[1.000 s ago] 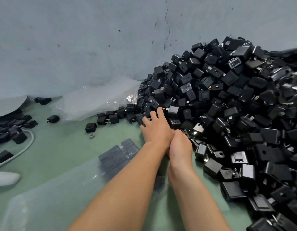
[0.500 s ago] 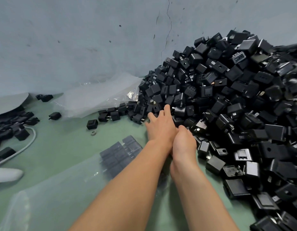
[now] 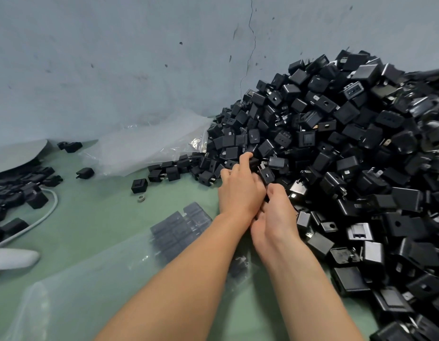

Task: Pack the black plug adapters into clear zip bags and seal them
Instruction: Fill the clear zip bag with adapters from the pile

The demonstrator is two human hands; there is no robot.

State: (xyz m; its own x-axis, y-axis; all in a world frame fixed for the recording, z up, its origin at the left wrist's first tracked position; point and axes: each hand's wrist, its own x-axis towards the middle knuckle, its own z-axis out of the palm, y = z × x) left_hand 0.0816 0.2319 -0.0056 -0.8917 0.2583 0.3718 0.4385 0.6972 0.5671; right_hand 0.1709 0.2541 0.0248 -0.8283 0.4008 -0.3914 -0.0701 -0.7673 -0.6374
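Adapter point(image 3: 254, 162) inside left grip point(image 3: 240, 191)

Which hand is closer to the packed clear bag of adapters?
Left. The left hand is just right of the packed clear bag, at the edge of the adapter pile; the right hand sits beyond the left one, farther right.

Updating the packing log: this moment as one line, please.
phase: picking from pile | left hand: fingers curled over adapter | right hand: against left, grip hidden | filled bag: flat, left of hands
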